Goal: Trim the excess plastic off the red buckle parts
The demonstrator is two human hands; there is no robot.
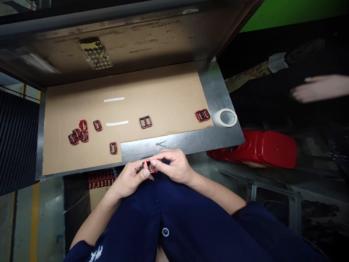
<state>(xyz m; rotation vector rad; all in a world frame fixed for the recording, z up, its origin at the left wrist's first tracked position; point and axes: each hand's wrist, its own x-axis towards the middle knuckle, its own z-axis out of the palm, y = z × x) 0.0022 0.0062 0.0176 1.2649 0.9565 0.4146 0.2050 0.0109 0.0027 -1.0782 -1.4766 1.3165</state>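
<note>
Navy shirt (160,214) lies beneath the left hand (131,178) and right hand (173,165), both closed, pinching one red-and-black rectangular buckle (148,166); other such buckles (113,148) lie spread across brown cardboard (163,98).

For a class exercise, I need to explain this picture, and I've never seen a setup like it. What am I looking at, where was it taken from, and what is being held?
This picture comes from a camera worn on a person's head, looking down at their own bare hands. No machine is involved. The left hand and right hand together hold a small red-and-black rectangular frame, perhaps a buckle. Ahead lies a metal work surface, partly covered by a cardboard sheet with more frames on it. A roll of tape and a small metal tool sit on the metal. At upper right, another person's hand appears, slightly blurred.
</note>
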